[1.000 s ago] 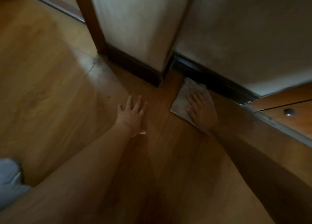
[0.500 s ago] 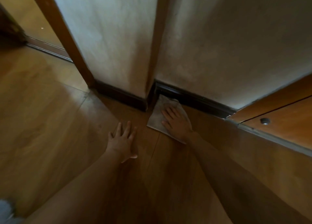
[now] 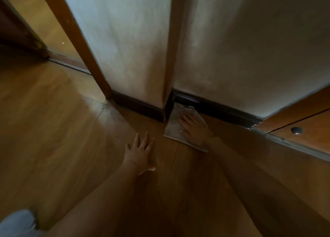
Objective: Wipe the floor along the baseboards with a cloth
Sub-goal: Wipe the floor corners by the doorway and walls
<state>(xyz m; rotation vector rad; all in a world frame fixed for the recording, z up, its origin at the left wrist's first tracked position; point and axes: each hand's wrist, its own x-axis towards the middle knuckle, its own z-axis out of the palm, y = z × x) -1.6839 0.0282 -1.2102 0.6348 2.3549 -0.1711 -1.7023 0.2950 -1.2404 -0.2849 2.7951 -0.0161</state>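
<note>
A pale grey cloth (image 3: 172, 128) lies flat on the wooden floor (image 3: 53, 129), its far corner tucked into the inner corner where the dark baseboard (image 3: 223, 110) meets a protruding wall section. My right hand (image 3: 193, 128) presses on the cloth with straight, spread fingers pointing toward the baseboard. My left hand (image 3: 141, 153) rests flat on the bare floor to the left of the cloth, fingers straight, apart from the cloth.
A second run of dark baseboard (image 3: 139, 106) skirts the protruding wall, ending at a wooden door frame (image 3: 84, 49). A wooden cabinet (image 3: 303, 126) with a round metal knob (image 3: 296, 130) stands at the right. A grey-clad knee (image 3: 16, 222) shows at bottom left.
My right hand has slid the cloth left along the baseboard into the corner. My left hand has stayed flat on the floor. The view has tilted up toward the wall.
</note>
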